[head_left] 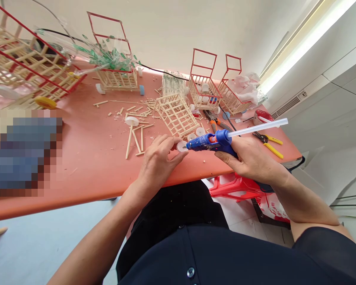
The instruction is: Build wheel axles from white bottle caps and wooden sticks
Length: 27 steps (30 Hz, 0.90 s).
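Observation:
In my right hand [249,156] is a blue glue gun [210,142], with a long translucent glue stick [258,127] coming out of its back end. Its nozzle points left and meets a small white disc [182,146]. My left hand [158,158] pinches that disc by its edge between thumb and fingers, just above the table's front edge. Behind the disc stands an unpainted wooden stick basket [178,114], tilted on the table. More white discs [200,132] lie close to the nozzle. Left of my hand, a white disc [132,120] sits atop a wooden stick.
Loose sticks [136,138] litter the orange table [91,174]. Red-trimmed stick carts [204,93] stand at the back, one holding green sprigs [115,59]. Orange-handled pliers [215,120] and yellow-handled pliers [269,144] lie at right. A red stool [237,188] is below the table edge.

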Each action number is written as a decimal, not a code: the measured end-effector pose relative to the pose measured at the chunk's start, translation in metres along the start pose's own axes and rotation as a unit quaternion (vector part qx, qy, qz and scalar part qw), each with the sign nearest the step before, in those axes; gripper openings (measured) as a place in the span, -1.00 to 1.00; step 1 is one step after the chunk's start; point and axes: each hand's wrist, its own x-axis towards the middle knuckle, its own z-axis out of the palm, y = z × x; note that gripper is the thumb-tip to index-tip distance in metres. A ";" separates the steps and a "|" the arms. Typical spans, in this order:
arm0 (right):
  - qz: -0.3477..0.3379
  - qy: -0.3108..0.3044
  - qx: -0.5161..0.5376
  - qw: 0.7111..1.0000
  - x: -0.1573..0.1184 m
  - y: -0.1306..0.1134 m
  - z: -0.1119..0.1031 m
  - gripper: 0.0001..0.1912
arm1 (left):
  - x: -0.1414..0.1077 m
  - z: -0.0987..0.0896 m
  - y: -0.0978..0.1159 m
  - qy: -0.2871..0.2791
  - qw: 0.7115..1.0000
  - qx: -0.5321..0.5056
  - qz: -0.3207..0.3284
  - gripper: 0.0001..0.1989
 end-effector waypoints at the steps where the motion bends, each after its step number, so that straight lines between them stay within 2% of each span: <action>1: -0.003 0.002 0.006 1.000 0.000 0.000 0.000 -0.88 | 0.000 0.000 0.000 -0.002 1.000 -0.002 0.001 -0.93; 9: 0.014 0.002 0.020 1.000 0.002 0.002 -0.004 -0.83 | 0.000 -0.001 -0.003 -0.013 1.000 0.009 -0.008 -0.93; 22: 0.005 0.009 -0.006 1.000 0.002 0.005 0.000 -0.87 | -0.001 -0.001 -0.001 0.008 1.000 -0.008 0.012 -0.91; 27: 0.008 0.009 -0.005 1.000 0.001 0.005 0.000 -0.88 | 0.000 -0.002 0.000 0.009 1.000 0.001 -0.007 -0.88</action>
